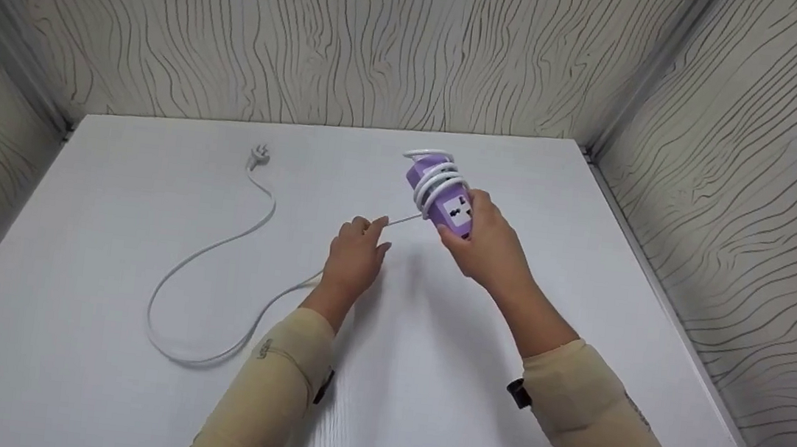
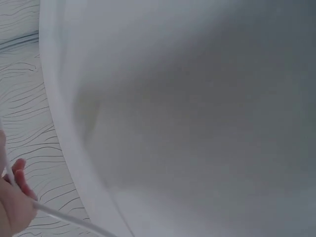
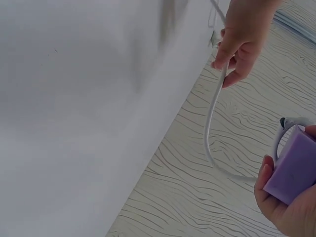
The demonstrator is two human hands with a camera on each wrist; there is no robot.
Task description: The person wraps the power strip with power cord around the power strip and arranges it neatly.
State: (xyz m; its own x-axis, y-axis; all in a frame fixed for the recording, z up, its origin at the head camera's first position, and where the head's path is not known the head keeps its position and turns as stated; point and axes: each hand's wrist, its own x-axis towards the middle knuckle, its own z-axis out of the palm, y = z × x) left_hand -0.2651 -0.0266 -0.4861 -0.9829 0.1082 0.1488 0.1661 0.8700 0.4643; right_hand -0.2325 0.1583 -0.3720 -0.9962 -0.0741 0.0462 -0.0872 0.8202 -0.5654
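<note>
My right hand (image 1: 495, 252) grips the lower end of a purple power strip (image 1: 456, 212), held above the table with a white socket face showing. Several loops of white cable (image 1: 440, 177) go around the strip's upper part. To its left, my left hand (image 1: 353, 257) pinches the cable, and a short straight stretch runs from its fingertips to the strip. In the right wrist view, the cable (image 3: 209, 128) sags between the left hand (image 3: 246, 42) and the purple strip (image 3: 295, 168). The left wrist view catches only part of the left hand (image 2: 19, 205) with the cable across it.
From the left hand, the remaining cable (image 1: 175, 274) lies in a wide curve over the white table (image 1: 93, 236). It ends in a white plug (image 1: 258, 155) near the back left. Wood-grain patterned panels (image 1: 358, 41) stand behind the table and along both sides.
</note>
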